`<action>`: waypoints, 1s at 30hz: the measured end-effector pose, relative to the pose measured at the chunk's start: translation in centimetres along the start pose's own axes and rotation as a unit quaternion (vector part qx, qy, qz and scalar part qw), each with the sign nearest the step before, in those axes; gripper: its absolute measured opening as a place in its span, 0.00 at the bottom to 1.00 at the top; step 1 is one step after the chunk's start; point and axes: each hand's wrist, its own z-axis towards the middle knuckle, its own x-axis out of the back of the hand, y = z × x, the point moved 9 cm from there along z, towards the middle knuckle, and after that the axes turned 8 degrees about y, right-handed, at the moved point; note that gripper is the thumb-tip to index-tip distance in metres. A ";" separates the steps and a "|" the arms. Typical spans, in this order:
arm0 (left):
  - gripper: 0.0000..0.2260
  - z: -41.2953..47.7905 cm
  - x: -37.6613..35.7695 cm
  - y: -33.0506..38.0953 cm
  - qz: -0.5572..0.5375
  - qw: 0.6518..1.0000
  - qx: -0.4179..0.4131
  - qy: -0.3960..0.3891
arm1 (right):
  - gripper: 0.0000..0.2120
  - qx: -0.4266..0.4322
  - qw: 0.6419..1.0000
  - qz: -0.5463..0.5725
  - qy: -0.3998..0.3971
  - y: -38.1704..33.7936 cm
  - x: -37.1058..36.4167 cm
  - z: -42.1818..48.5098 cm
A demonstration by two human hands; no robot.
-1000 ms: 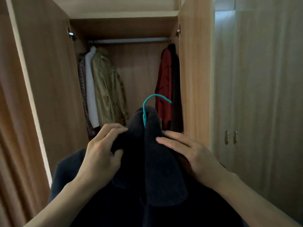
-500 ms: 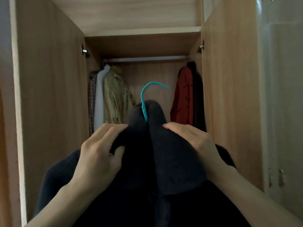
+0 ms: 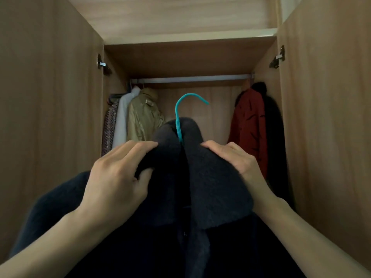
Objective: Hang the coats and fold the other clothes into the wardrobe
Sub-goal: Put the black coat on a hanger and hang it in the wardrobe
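Note:
A dark navy fleece coat [image 3: 210, 187] fills the lower middle of the view, held up in front of the open wardrobe. A teal hanger hook [image 3: 180, 109] sticks up out of its collar, below the metal rail [image 3: 190, 78]. My left hand [image 3: 118, 177] grips the left side of the collar with fingers curled over the fabric and thumb beneath. My right hand [image 3: 239, 163] grips the right side of the collar, fingers wrapped over it. The hanger's shoulders are hidden inside the coat.
On the rail hang a patterned garment, a white one and an olive jacket [image 3: 142, 117] at the left, and a red coat [image 3: 249, 129] with a black one [image 3: 275, 137] at the right. The rail's middle is bare. Open wooden doors [image 3: 50, 117] flank both sides.
The coat and both hands have moved forward toward the wardrobe opening, and the hook has risen closer to the rail. My right hand's fingers have curled round the collar.

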 end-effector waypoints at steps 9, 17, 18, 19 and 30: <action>0.17 2.7 -7.6 -2.8 0.086 0.994 -0.064 -0.004 | 0.20 0.009 0.994 0.090 0.063 10.5 -5.8 1.5; 0.21 11.0 -14.4 -6.8 0.180 0.977 -0.113 -0.010 | 0.19 0.026 0.981 0.146 0.122 20.3 -10.1 10.0; 0.21 11.9 -15.3 -7.5 0.192 0.974 -0.122 -0.013 | 0.18 0.025 0.980 0.147 0.129 21.4 -10.8 10.9; 0.21 12.7 -16.2 -8.1 0.203 0.970 -0.134 -0.018 | 0.18 0.022 0.980 0.146 0.134 22.4 -11.5 11.8; 0.21 16.8 -25.5 -18.6 0.269 0.943 -0.190 -0.036 | 0.20 0.011 0.960 0.189 0.208 31.9 -21.5 16.9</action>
